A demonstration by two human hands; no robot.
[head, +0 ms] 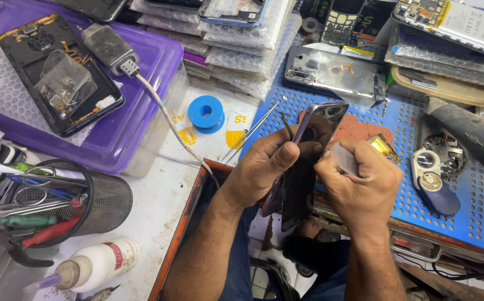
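Left hand point(267, 167) gripping one dark glossy purple-edged smartphone point(309, 161), right hand point(362, 181) pinching one translucent plastic pick point(343, 158) beside it, two metal tweezers point(250, 132) lying just beyond.

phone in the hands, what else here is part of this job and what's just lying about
In use: phone, held by left hand; clear plastic pick in right hand.

Lying about: tweezers, blue spool, mesh tool cup, glue bottle, purple tray.

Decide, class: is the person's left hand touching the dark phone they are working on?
Touching. The head view shows the left hand wrapped around the phone, its thumb pressed flat across the dark screen. The right hand pinches a small translucent pick at the phone's edge.
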